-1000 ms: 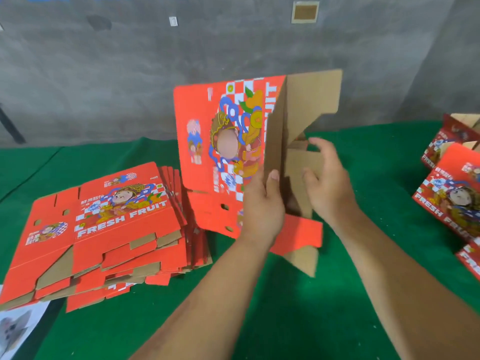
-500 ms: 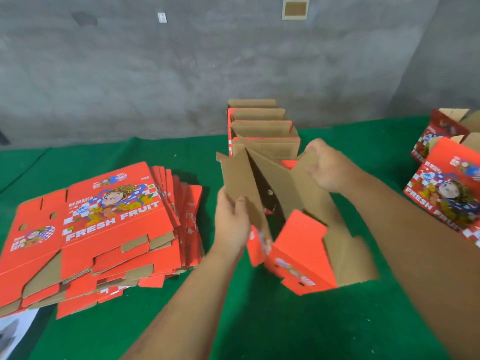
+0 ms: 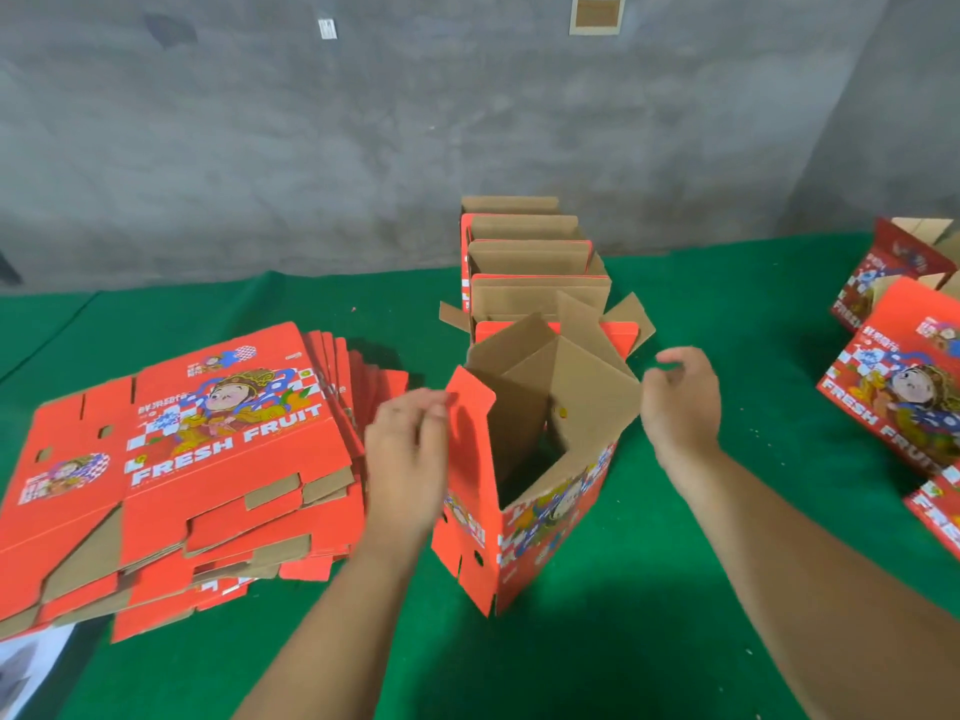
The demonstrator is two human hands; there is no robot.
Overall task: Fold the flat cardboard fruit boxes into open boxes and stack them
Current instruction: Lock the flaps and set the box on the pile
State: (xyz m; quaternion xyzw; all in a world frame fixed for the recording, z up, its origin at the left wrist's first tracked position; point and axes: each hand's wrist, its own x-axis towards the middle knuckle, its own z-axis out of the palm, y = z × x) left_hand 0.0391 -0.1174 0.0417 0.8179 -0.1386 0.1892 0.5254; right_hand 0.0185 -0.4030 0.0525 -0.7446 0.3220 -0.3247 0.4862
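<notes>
A red "FRESH FRUIT" cardboard box [image 3: 550, 517] stands upright on the green table [image 3: 649, 641], unfolded into a box shape with its top flaps open and the brown inside showing. My left hand [image 3: 405, 459] is just left of it, its fingertips at the edge of the raised red side flap, fingers loosely bent and blurred. My right hand [image 3: 683, 407] hovers beside the box's right wall, fingers loosely curled and holding nothing. A fanned pile of flat red boxes [image 3: 208, 449] lies at the left.
Directly behind the standing box is a row of several folded open boxes [image 3: 530, 252], nested one behind another toward the grey wall [image 3: 363, 148]. More red boxes [image 3: 904, 392] lie at the right edge. Paper scrap shows at the bottom left.
The box was held up flat, then opened and tipped over the table. It now stands upright on the cloth, and both hands have come off its inner flaps to its sides.
</notes>
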